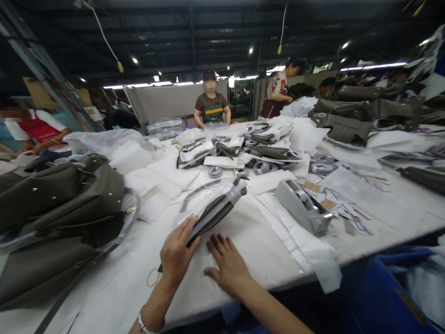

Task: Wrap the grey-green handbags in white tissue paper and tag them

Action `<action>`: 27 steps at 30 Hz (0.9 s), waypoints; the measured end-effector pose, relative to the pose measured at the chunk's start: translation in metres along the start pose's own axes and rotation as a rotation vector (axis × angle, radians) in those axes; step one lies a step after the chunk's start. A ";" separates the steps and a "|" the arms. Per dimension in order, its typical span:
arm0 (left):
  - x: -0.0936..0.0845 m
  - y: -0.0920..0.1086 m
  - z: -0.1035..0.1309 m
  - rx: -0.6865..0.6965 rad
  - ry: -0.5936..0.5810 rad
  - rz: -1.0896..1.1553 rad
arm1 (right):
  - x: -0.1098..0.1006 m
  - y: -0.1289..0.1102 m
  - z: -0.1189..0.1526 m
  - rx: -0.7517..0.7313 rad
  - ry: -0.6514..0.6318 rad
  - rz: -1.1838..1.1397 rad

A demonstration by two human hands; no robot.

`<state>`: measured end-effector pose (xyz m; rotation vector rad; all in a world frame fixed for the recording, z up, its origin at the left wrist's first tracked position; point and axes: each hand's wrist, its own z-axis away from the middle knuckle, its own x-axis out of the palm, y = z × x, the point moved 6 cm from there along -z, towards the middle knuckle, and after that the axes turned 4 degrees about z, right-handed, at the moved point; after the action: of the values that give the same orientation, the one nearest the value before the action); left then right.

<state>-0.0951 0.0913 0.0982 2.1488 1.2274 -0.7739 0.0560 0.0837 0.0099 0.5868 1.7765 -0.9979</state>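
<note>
My left hand is closed on the near end of a dark olive bag piece, which is partly wrapped in white film and tilts up to the right off the table. Just right of its lower end, my right hand lies flat on the white table covering with fingers spread, holding nothing. A black thing, too small to make out, pokes out beside my left wrist, near a thin yellowish ring.
Large olive bags fill the left side. A grey tape dispenser stands right of my hands, by white sheets and cards. Wrapped pieces are heaped ahead. A blue bin is lower right. People stand around the table.
</note>
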 end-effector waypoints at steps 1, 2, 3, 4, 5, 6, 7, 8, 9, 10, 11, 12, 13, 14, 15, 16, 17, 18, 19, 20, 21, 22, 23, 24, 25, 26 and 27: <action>0.001 0.001 -0.002 0.008 -0.006 -0.001 | 0.000 0.001 -0.008 -0.004 0.013 -0.008; 0.002 0.003 -0.004 0.017 -0.010 -0.002 | 0.000 0.002 -0.016 -0.011 0.030 -0.017; 0.002 0.005 -0.006 0.029 -0.010 -0.004 | -0.001 0.002 -0.023 -0.026 0.050 -0.030; 0.000 0.008 -0.008 0.040 -0.005 -0.007 | -0.003 0.003 -0.027 -0.048 0.072 -0.044; -0.002 0.011 -0.009 0.054 0.003 -0.012 | -0.005 0.002 -0.029 -0.080 0.102 -0.063; -0.006 0.016 -0.009 0.070 0.016 -0.019 | -0.009 0.000 -0.026 -0.122 0.145 -0.089; -0.010 0.021 -0.009 0.090 0.032 -0.027 | -0.014 -0.003 -0.020 -0.174 0.203 -0.122; -0.016 0.027 -0.008 0.116 0.050 -0.031 | -0.022 -0.007 -0.011 -0.230 0.265 -0.162; -0.021 0.034 -0.006 0.147 0.066 -0.030 | -0.031 -0.013 0.001 -0.286 0.322 -0.208; -0.025 0.042 -0.003 0.181 0.081 -0.022 | -0.042 -0.019 0.013 -0.340 0.362 -0.254; -0.029 0.049 0.002 0.214 0.092 -0.010 | -0.055 -0.026 0.024 -0.391 0.383 -0.299; -0.031 0.055 0.007 0.244 0.097 0.003 | -0.068 -0.034 0.034 -0.441 0.386 -0.338; -0.030 0.061 0.014 0.270 0.093 0.013 | -0.083 -0.041 0.041 -0.495 0.384 -0.367; -0.028 0.067 0.022 0.291 0.087 0.022 | -0.099 -0.047 0.046 -0.546 0.398 -0.385; -0.026 0.071 0.030 0.305 0.090 0.033 | -0.115 -0.051 0.047 -0.577 0.421 -0.392; -0.022 0.076 0.039 0.320 0.100 0.044 | -0.129 -0.050 0.044 -0.575 0.440 -0.393; -0.018 0.079 0.048 0.329 0.108 0.053 | -0.140 -0.046 0.036 -0.539 0.455 -0.392; -0.014 0.082 0.056 0.334 0.118 0.057 | -0.149 -0.037 0.024 -0.475 0.456 -0.388; -0.011 0.084 0.063 0.333 0.121 0.055 | -0.155 -0.026 0.009 -0.396 0.440 -0.389; -0.008 0.086 0.068 0.331 0.117 0.046 | -0.159 -0.012 -0.008 -0.310 0.422 -0.397; -0.005 0.087 0.072 0.326 0.102 0.033 | -0.163 0.002 -0.026 -0.228 0.397 -0.408; -0.003 0.087 0.075 0.314 0.081 0.022 | -0.166 0.018 -0.045 -0.145 0.372 -0.414; -0.001 0.086 0.076 0.297 0.065 0.014 | -0.169 0.034 -0.064 -0.053 0.360 -0.415; -0.001 0.085 0.077 0.281 0.045 0.010 | -0.170 0.049 -0.082 0.037 0.330 -0.376; 0.000 0.083 0.078 0.263 0.024 0.006 | -0.170 0.060 -0.098 0.127 0.296 -0.299; 0.001 0.082 0.078 0.254 0.006 0.003 | -0.167 0.067 -0.113 0.165 0.257 -0.250; 0.002 0.081 0.079 0.260 -0.002 0.002 | -0.162 0.068 -0.125 0.179 0.205 -0.209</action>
<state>-0.0393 0.0021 0.0561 2.3529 1.1781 -0.9809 0.1087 0.2328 0.1556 0.6425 1.9717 -1.2890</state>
